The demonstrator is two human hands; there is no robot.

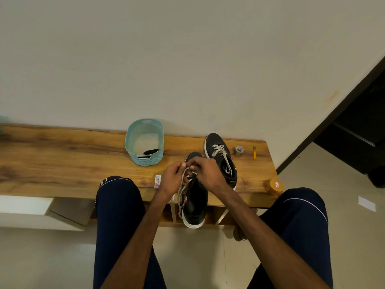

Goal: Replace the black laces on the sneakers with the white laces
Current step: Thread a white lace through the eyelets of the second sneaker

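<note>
Sneakers, two, black with white soles, both on the wooden table (62,159). The near sneaker (195,205) lies at the table's front edge, between the seated person's knees, its heel overhanging toward the person. The far sneaker (214,140) sits just beside it, behind and to the right, laced in white.

The left hand (171,177) has its fingers curled and pinches the white lace (180,189) above the near sneaker's eyelets. Loose lace trails down that shoe's left side. The right hand (208,174) also has its fingers curled, its fingertips meeting the left hand's on the same lace.

A teal basket (144,159) stands further back on the left, with a black lace (151,151) bunched inside.

Also on the table:
- a small white packet (157,181) just left of the left hand
- a tape roll (239,150) and a yellow marker (254,153) at the far right
- an orange-lidded jar (275,186) at the front right corner
</note>
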